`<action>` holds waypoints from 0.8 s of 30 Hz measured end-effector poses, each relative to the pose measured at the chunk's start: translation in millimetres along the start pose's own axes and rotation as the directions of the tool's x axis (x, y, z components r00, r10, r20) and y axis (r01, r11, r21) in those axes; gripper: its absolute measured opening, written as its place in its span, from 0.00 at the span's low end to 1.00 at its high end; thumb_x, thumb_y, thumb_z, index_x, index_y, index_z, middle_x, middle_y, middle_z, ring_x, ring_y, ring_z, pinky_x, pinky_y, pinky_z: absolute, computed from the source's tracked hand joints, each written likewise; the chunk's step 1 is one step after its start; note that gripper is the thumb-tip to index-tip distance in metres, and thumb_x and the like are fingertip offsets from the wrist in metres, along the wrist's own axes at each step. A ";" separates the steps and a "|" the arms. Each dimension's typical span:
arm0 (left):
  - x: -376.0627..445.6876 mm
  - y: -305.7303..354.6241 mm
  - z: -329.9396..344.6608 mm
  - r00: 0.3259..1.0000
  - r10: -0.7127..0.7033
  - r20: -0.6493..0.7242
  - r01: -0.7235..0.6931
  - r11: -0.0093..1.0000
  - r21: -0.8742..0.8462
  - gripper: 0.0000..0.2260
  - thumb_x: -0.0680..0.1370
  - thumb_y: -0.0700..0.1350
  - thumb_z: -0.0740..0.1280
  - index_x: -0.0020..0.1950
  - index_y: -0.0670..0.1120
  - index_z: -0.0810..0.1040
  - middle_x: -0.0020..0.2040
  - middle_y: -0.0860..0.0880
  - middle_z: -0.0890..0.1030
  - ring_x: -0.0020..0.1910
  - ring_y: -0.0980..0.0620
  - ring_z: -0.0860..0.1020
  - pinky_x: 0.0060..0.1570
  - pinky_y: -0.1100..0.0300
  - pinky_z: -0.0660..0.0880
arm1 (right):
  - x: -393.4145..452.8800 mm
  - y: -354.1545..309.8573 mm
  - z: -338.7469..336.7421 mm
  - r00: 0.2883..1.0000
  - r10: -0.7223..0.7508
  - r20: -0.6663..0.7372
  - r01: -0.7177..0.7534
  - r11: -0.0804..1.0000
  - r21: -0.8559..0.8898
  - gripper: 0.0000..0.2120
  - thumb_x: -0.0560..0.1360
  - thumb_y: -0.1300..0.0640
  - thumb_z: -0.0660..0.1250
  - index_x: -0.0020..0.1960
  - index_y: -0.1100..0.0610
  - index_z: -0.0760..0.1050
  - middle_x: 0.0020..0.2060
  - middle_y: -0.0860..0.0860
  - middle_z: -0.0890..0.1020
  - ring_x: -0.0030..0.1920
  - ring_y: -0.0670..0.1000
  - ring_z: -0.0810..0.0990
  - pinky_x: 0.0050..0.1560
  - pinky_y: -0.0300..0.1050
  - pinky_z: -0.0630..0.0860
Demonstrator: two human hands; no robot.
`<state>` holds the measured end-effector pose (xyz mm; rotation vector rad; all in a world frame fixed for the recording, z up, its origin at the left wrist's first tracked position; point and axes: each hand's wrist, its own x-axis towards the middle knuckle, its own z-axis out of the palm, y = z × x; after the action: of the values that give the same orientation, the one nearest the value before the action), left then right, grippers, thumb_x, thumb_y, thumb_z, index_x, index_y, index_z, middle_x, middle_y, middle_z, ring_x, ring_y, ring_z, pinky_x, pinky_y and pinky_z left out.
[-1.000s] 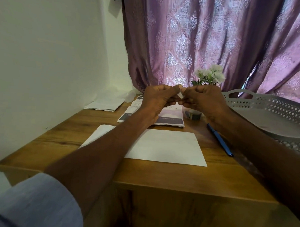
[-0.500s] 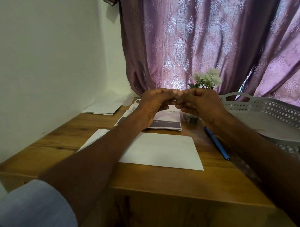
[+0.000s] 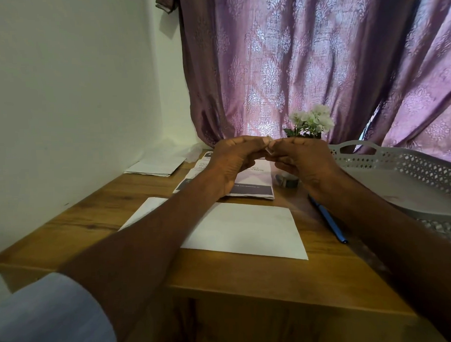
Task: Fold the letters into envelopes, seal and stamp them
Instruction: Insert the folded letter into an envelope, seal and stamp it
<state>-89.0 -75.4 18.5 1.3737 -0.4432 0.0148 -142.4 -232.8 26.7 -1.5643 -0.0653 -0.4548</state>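
A plain white envelope [image 3: 243, 230] lies flat on the wooden desk [image 3: 248, 275] in front of me. Both hands are raised above it, fingertips together. My left hand [image 3: 235, 157] and my right hand [image 3: 299, 158] pinch a tiny white piece, a stamp or sticker [image 3: 269, 151], between them. Most of that piece is hidden by the fingers. Behind the hands lies a stack of printed letters [image 3: 255, 184] with dark bands.
A blue pen [image 3: 327, 219] lies right of the envelope. A grey perforated tray [image 3: 408, 179] fills the right side. Folded white papers [image 3: 156, 167] sit at the back left by the wall. A small dark object [image 3: 287, 180] and white flowers [image 3: 309, 121] stand before the purple curtain.
The hands stay together at the same spot; the fingers have shifted slightly on the small white piece, which shows a little again between them. The view has tilted somewhat.
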 end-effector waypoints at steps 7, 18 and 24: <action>0.2 0.2 -1.9 1.000 -0.004 0.026 0.004 1.000 -0.019 0.17 0.77 0.47 0.76 0.62 0.40 0.84 0.56 0.42 0.87 0.56 0.45 0.86 0.68 0.48 0.77 | -0.8 5.1 3.9 0.999 0.035 -0.035 -0.031 0.993 0.112 0.06 0.72 0.58 0.77 0.46 0.60 0.85 0.42 0.56 0.88 0.50 0.55 0.88 0.49 0.42 0.82; 4.8 -0.4 -3.7 0.999 -0.003 0.040 0.006 0.997 -0.079 0.15 0.77 0.42 0.76 0.60 0.35 0.84 0.56 0.38 0.86 0.55 0.41 0.86 0.68 0.47 0.77 | -10.8 2.1 7.7 0.996 0.082 -0.047 -0.073 0.983 0.167 0.13 0.75 0.56 0.76 0.54 0.64 0.84 0.48 0.60 0.88 0.52 0.56 0.88 0.57 0.46 0.83; 4.9 2.4 -7.6 0.999 -0.041 0.034 0.045 0.988 -0.148 0.13 0.77 0.41 0.76 0.58 0.36 0.84 0.53 0.38 0.87 0.54 0.41 0.86 0.64 0.51 0.80 | -11.7 0.9 8.2 0.993 0.115 -0.030 -0.106 0.972 0.208 0.11 0.76 0.56 0.76 0.54 0.62 0.84 0.46 0.57 0.88 0.52 0.55 0.88 0.58 0.46 0.83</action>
<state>-82.9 -68.9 21.3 1.2376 -0.4317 -0.0737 -150.9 -222.0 22.2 -1.3463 0.0064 -0.3801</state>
